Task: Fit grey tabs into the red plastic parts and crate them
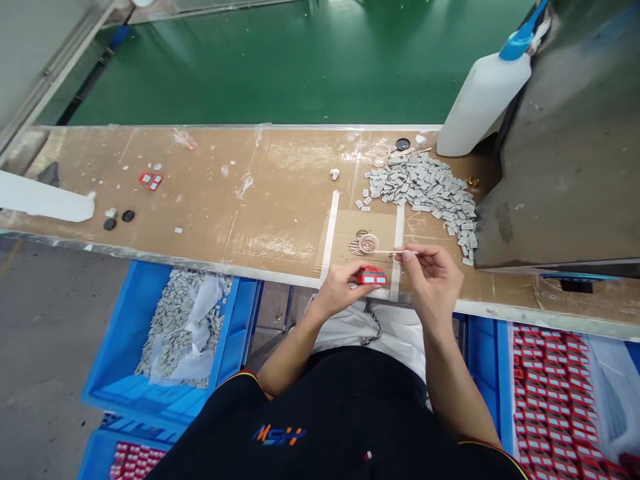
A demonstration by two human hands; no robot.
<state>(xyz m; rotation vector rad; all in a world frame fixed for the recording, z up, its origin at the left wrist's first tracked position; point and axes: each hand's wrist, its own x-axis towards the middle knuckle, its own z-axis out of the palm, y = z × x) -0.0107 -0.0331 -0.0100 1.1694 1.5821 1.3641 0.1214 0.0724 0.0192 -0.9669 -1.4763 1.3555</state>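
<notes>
My left hand is closed around a small red part with a grey face, held at the near edge of the brown workbench. My right hand pinches a thin wooden stick whose tip reaches left toward a small clear cup on a taped cardboard patch. A heap of several small grey plates lies just beyond my right hand.
A white squeeze bottle with a blue cap stands at the back right beside a grey metal housing. Blue bins hold grey plates at lower left and red parts at lower right. A loose red part lies far left.
</notes>
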